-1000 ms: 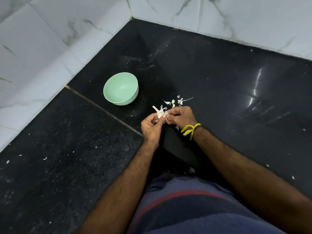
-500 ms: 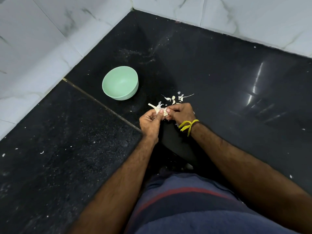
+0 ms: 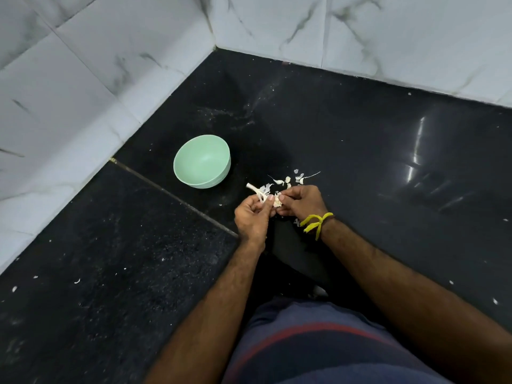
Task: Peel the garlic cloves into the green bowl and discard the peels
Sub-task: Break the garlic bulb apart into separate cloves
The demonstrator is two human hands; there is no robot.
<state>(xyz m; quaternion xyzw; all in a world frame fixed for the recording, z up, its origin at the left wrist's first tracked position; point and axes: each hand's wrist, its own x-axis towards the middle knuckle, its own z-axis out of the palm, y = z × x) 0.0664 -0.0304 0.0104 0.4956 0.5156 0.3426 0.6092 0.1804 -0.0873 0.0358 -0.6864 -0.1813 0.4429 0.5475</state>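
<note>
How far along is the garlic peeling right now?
Early stage. Done: some peels are already off, lying loose on the black counter. In hand: the left hand and right hand both pinch a garlic piece between them. Left: the green bowl looks empty, and the peels are not yet discarded.

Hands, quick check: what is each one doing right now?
Left hand: fingers curled, holding the garlic piece with its stem sticking out.
Right hand: fingertips pinching the same garlic piece, peeling at it.

Glossy black stone floor [image 3: 360, 128] cornered by white marbled wall tiles [image 3: 110, 51].
</note>
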